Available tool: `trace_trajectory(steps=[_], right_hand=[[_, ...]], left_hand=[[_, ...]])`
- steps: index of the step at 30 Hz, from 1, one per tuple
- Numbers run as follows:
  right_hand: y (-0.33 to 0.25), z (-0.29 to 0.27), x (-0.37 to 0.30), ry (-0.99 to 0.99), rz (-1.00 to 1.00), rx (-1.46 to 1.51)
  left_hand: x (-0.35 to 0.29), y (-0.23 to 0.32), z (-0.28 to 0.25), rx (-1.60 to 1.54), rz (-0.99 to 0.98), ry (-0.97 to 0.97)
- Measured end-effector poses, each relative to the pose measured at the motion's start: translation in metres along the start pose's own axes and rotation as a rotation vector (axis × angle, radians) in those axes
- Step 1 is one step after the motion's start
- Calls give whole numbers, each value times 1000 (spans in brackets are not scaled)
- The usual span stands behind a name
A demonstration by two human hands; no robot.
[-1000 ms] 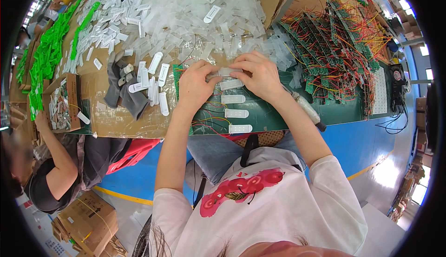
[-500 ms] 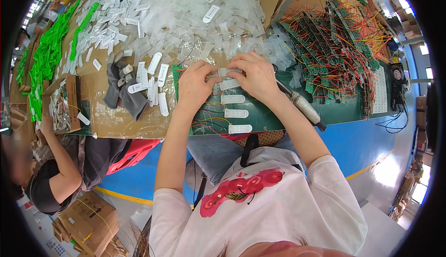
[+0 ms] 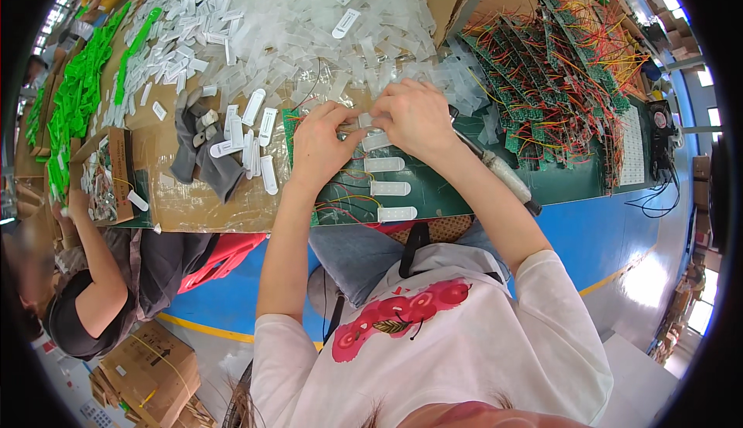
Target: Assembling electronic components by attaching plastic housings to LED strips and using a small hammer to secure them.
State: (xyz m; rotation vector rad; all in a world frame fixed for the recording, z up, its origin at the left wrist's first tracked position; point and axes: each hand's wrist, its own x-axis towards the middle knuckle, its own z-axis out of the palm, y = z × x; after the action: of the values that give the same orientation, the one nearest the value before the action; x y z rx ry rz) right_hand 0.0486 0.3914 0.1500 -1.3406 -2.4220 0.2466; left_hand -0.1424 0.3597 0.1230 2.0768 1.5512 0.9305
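My left hand [image 3: 323, 140] and my right hand [image 3: 415, 121] meet over the green work surface, fingers bent around a small whitish strip [image 3: 365, 120]. The left thumb and fingertips are at its left end, the right fingertips at its right; part of it is hidden by the fingers. Below them a column of white rounded light boards lies flat: one [image 3: 377, 142] just under the hands, then others [image 3: 385, 165], [image 3: 390, 188] and a last board [image 3: 397, 214] at the near edge. Thin red, yellow and black wires [image 3: 344, 200] run from their left ends.
Loose translucent strips [image 3: 371, 33] are heaped at the back. Green circuit boards with wires [image 3: 534, 87] pile up at right, beside a tool with a wrapped handle [image 3: 507, 176]. Grey gloves [image 3: 203, 149] and white casings [image 3: 254, 107] lie left. A co-worker's arm [image 3: 101, 265] is at far left.
The right hand has shifted slightly left, and its fingers curl more over the whitish strip. The left hand stays nearly in place. The whole view has moved a little.
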Motion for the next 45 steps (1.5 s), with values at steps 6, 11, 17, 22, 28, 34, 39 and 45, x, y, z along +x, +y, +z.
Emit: trace_trajectory(steps=[6, 11, 17, 22, 28, 34, 39, 45], right_hand=[[3, 3, -1, 23, -14, 21], [14, -10, -15, 282, -54, 116], [41, -60, -86, 180, 136, -137], [40, -53, -112, 46, 185, -275], [21, -58, -95, 60, 124, -26], [3, -61, -59, -50, 131, 276], [14, -53, -51, -90, 108, 322], [9, -48, -41, -127, 129, 373]], left_hand=[[3, 2, 3, -47, -56, 15], [4, 6, 4, 28, -44, 0], [3, 6, 0, 11, -85, -14], [4, 5, 2, -9, -65, -11], [5, 8, 0, 38, -85, -37], [5, 8, 0, 66, -89, -46], [4, 11, -2, 123, -25, -25], [1, 7, 0, 97, -18, -5]])
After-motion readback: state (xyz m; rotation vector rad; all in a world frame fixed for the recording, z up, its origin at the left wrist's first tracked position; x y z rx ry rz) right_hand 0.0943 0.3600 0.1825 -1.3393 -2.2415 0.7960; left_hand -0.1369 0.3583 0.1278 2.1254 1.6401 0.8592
